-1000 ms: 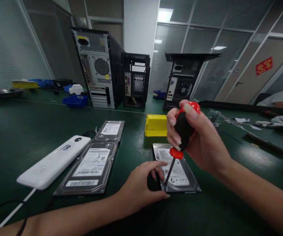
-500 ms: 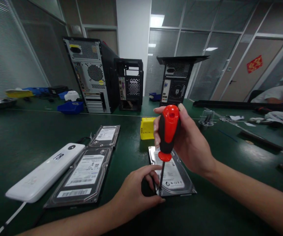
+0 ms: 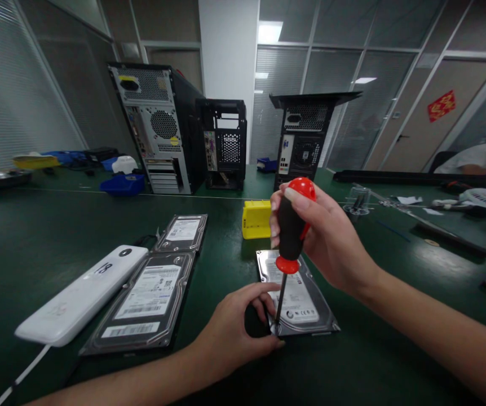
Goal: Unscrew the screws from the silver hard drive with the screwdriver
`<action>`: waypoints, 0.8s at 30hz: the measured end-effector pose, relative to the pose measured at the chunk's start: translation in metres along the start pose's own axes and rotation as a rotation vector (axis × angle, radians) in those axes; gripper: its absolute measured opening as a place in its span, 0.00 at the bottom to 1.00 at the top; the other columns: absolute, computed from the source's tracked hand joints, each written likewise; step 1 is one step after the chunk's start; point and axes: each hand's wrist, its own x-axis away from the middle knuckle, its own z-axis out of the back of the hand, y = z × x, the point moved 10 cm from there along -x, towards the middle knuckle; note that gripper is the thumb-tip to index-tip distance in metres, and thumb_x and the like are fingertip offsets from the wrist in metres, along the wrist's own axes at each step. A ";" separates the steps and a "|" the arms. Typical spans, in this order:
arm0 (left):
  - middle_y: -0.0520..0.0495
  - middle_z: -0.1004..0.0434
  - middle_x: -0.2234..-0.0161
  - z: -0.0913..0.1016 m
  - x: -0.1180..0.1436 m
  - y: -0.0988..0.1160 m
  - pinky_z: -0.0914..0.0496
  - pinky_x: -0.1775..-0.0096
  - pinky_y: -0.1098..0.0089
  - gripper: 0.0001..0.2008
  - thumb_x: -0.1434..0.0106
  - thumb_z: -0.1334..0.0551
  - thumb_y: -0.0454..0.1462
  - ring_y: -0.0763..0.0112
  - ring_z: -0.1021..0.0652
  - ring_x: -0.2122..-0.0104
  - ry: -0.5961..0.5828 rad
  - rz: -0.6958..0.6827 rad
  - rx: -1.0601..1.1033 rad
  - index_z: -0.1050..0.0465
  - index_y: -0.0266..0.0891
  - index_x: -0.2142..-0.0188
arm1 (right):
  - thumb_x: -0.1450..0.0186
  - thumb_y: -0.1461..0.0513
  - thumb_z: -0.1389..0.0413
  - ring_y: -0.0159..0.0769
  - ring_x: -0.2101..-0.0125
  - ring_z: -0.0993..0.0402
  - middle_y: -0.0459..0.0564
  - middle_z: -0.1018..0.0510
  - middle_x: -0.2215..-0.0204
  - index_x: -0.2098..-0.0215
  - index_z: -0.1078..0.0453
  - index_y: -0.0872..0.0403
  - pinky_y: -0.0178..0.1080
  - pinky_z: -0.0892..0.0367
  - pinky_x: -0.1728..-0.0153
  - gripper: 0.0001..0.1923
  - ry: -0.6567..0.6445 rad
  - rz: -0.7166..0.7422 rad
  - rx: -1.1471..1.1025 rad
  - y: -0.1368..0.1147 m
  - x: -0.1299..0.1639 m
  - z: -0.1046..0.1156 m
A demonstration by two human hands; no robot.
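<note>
A hard drive (image 3: 306, 299) with a white label lies flat on the green table (image 3: 48, 237) in front of me. My right hand (image 3: 323, 237) grips the red and black handle of a screwdriver (image 3: 290, 225), held nearly upright, its tip resting on the drive's near left corner. My left hand (image 3: 234, 327) presses on that same corner, fingers curled beside the shaft. Two more hard drives lie to the left, a large one (image 3: 145, 301) and a smaller one (image 3: 181, 231) behind it.
A white oblong device (image 3: 82, 293) with a cable lies left of the drives. A yellow bin (image 3: 256, 219) stands behind the drive. Three computer cases (image 3: 162, 129) stand at the back, with blue bins (image 3: 123, 183) to their left. Another person's arm (image 3: 475, 160) rests at far right.
My right hand has shifted its hold on the screwdriver handle, as if turning it, while the tip stays on the drive's corner. My left hand stays put.
</note>
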 end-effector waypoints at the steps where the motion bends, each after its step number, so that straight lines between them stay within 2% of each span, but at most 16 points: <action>1: 0.55 0.27 0.66 0.000 0.000 0.000 0.35 0.63 0.72 0.31 0.52 0.30 0.31 0.73 0.29 0.69 -0.001 -0.002 -0.006 0.34 0.41 0.48 | 0.38 0.57 0.44 0.26 0.75 0.31 0.43 0.30 0.71 0.62 0.35 0.54 0.30 0.29 0.73 0.10 -0.020 -0.001 -0.030 0.000 0.000 -0.002; 5: 0.55 0.27 0.65 0.000 0.000 0.001 0.35 0.63 0.71 0.31 0.53 0.30 0.31 0.72 0.29 0.68 0.000 -0.003 -0.028 0.34 0.41 0.48 | 0.35 0.54 0.50 0.27 0.72 0.30 0.46 0.31 0.67 0.57 0.32 0.54 0.32 0.29 0.70 0.15 -0.110 -0.030 -0.105 0.000 0.001 -0.012; 8: 0.55 0.27 0.65 0.000 0.000 0.000 0.35 0.62 0.71 0.32 0.53 0.29 0.31 0.72 0.28 0.68 -0.002 -0.007 -0.030 0.34 0.42 0.48 | 0.38 0.55 0.45 0.25 0.77 0.33 0.42 0.31 0.71 0.56 0.36 0.51 0.32 0.32 0.76 0.15 -0.115 -0.023 -0.094 0.002 0.001 -0.013; 11: 0.54 0.27 0.65 0.000 0.000 0.000 0.34 0.62 0.71 0.31 0.52 0.30 0.31 0.72 0.28 0.68 0.000 -0.018 -0.019 0.34 0.42 0.48 | 0.40 0.59 0.42 0.24 0.82 0.37 0.39 0.32 0.78 0.62 0.39 0.51 0.30 0.37 0.80 0.11 -0.100 -0.017 -0.030 0.005 0.001 -0.010; 15: 0.53 0.27 0.64 -0.001 0.001 0.001 0.34 0.62 0.70 0.31 0.52 0.30 0.31 0.71 0.28 0.68 0.000 -0.032 -0.012 0.34 0.41 0.48 | 0.40 0.59 0.42 0.24 0.85 0.40 0.38 0.35 0.85 0.68 0.40 0.53 0.29 0.40 0.83 0.10 -0.101 -0.055 0.016 0.010 0.001 -0.009; 17: 0.53 0.27 0.64 -0.001 0.001 0.001 0.34 0.62 0.70 0.31 0.52 0.30 0.31 0.71 0.28 0.68 -0.003 -0.026 -0.010 0.34 0.41 0.48 | 0.41 0.58 0.42 0.25 0.82 0.37 0.40 0.33 0.82 0.66 0.38 0.53 0.30 0.38 0.81 0.10 -0.097 -0.069 -0.026 0.009 0.001 -0.008; 21: 0.53 0.27 0.64 -0.001 0.001 0.002 0.34 0.62 0.70 0.30 0.52 0.30 0.31 0.71 0.28 0.68 -0.006 -0.026 -0.017 0.34 0.41 0.48 | 0.40 0.58 0.43 0.28 0.73 0.32 0.45 0.31 0.68 0.60 0.33 0.53 0.33 0.32 0.72 0.12 -0.123 -0.065 -0.153 0.005 0.002 -0.008; 24: 0.53 0.27 0.64 -0.001 0.000 0.002 0.34 0.62 0.70 0.30 0.51 0.30 0.32 0.71 0.28 0.68 -0.011 -0.029 -0.030 0.34 0.41 0.48 | 0.39 0.56 0.45 0.28 0.72 0.32 0.45 0.33 0.68 0.59 0.31 0.53 0.33 0.32 0.72 0.12 -0.151 -0.071 -0.176 0.006 0.004 -0.012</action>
